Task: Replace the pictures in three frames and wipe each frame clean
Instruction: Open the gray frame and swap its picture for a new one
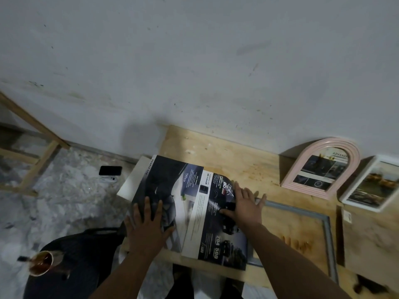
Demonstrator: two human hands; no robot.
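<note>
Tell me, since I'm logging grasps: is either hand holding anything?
Nothing is gripped: left hand and right hand press flat on the open car brochure.

Home workroom: plywood table [226, 152], marble floor [71, 190].

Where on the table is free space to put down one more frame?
Bare wood lies behind the magazine, between it, the wall and the pink arched frame. Crowded: both hands, left and right, press the magazine; a grey frame lies beside it, and a white frame leans at the right.
</note>
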